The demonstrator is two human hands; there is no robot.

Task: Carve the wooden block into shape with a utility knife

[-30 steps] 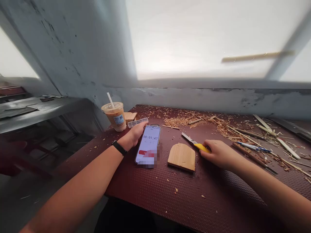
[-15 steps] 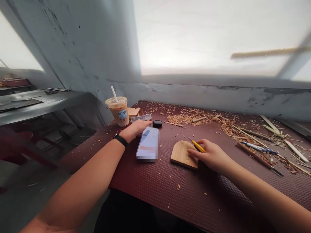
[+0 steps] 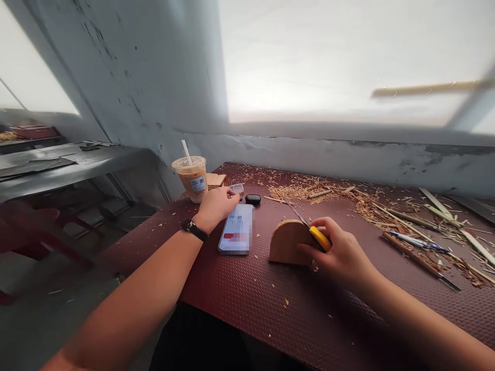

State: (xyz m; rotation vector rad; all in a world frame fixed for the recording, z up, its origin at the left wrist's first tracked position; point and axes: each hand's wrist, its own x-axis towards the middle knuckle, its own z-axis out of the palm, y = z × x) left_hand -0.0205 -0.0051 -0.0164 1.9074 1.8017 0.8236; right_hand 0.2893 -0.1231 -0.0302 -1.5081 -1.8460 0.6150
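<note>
Wooden piece: tilted up on tabletop
Right hand: fingers pinching it and yellow knife
Left hand: beside clear case; cannot tell fingers' grip

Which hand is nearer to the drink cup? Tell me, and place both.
Left. The left hand is close beside the cup, on its right; the right hand is farther right, past the phone, holding the yellow-handled knife at the rounded wooden block.

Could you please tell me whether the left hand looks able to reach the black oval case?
Probably yes: the left hand is close by, and nothing tall stands between it and the black oval case beyond the phone.
</note>
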